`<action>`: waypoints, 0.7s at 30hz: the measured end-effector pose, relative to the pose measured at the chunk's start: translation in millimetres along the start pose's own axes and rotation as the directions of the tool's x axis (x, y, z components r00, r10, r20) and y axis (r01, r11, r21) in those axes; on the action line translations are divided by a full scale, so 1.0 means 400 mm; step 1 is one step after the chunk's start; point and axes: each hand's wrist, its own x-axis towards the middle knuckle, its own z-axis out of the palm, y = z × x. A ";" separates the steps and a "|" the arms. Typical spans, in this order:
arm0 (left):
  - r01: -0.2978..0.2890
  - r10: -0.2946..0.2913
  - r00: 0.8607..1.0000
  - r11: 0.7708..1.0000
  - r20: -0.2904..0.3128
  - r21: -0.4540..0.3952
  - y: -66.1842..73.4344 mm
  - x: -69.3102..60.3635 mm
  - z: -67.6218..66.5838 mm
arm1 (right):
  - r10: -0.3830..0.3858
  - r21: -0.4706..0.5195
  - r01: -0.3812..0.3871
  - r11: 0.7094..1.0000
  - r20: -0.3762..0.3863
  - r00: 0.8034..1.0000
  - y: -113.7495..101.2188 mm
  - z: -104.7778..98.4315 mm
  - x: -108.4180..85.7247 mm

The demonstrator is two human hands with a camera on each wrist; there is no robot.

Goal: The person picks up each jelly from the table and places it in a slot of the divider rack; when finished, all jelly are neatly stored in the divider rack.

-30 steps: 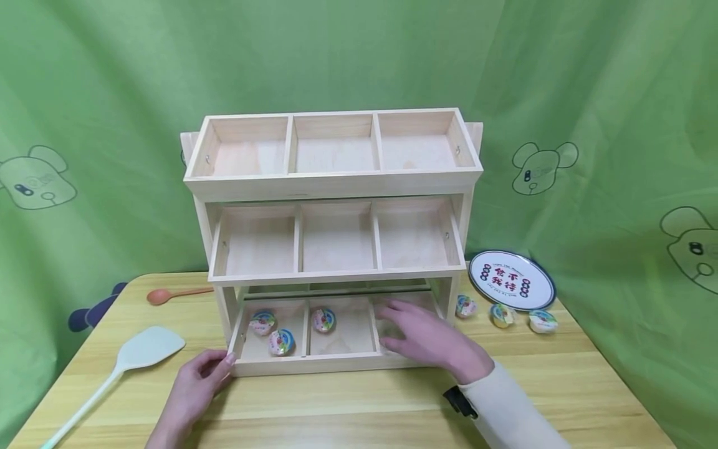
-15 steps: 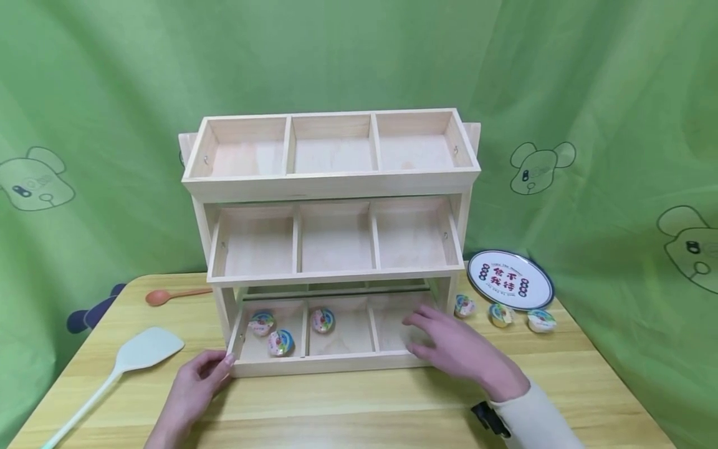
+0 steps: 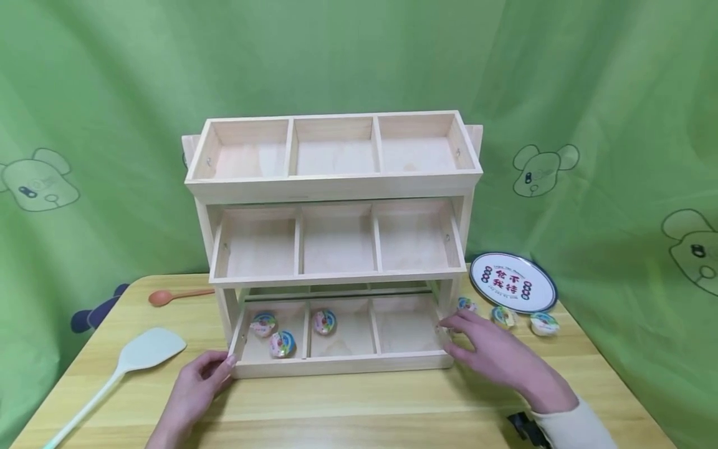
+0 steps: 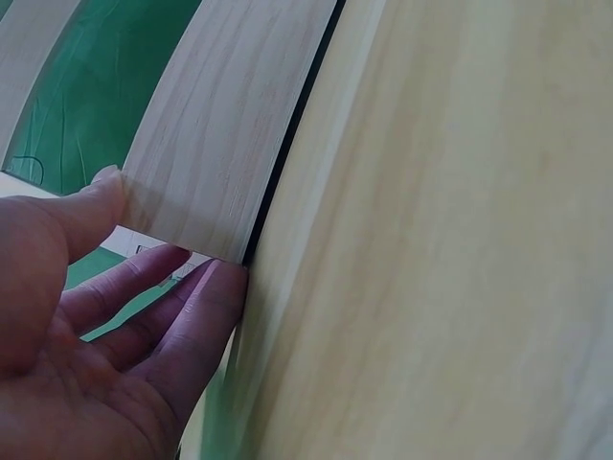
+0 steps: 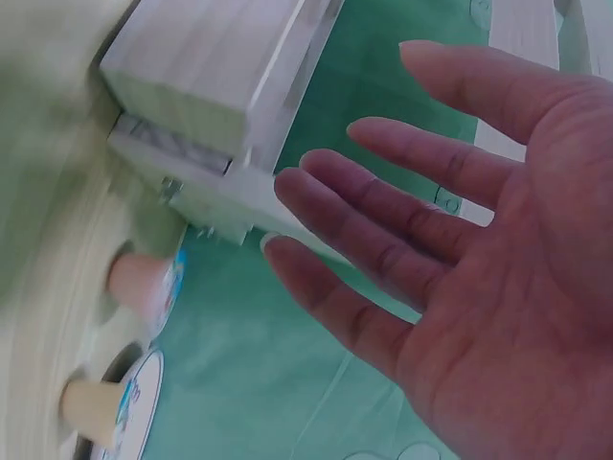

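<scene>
A wooden three-tier rack (image 3: 333, 189) stands mid-table, each tier split into three compartments. In its bottom tray (image 3: 336, 365), two jelly cups (image 3: 282, 343) lie in the left compartment and one jelly cup (image 3: 324, 322) in the middle one. My left hand (image 3: 193, 386) holds the tray's left front corner; in the left wrist view its thumb is at the upper edge and its fingertips touch the end. My right hand (image 3: 496, 352) is beside the tray's right end, holding nothing. Its fingers (image 5: 359, 235) are extended in the right wrist view.
Right of the rack are three more jelly cups (image 3: 544, 323), one partly behind my right hand. An oval plate (image 3: 507, 302) with red characters lies behind them. On the left lie a pale spatula (image 3: 148, 348) and an orange spoon (image 3: 161, 297). Green curtain hangs behind.
My right hand has moved rightward out of the bottom tray's right compartment to its right end. The left hand and the jelly cups have stayed in place.
</scene>
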 end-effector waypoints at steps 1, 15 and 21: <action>0.000 0.000 1.000 1.000 -0.001 0.004 0.000 -0.001 0.000 | 0.004 0.006 -0.004 1.000 -0.003 1.000 0.006 -0.002 -0.003; 0.001 -0.002 1.000 1.000 -0.006 -0.016 0.001 -0.004 -0.006 | 0.028 0.029 -0.026 0.999 -0.065 0.998 0.098 -0.011 -0.012; -0.008 0.008 1.000 1.000 -0.003 -0.026 -0.001 -0.001 -0.002 | 0.072 -0.007 -0.073 0.997 -0.078 0.994 0.151 0.007 -0.001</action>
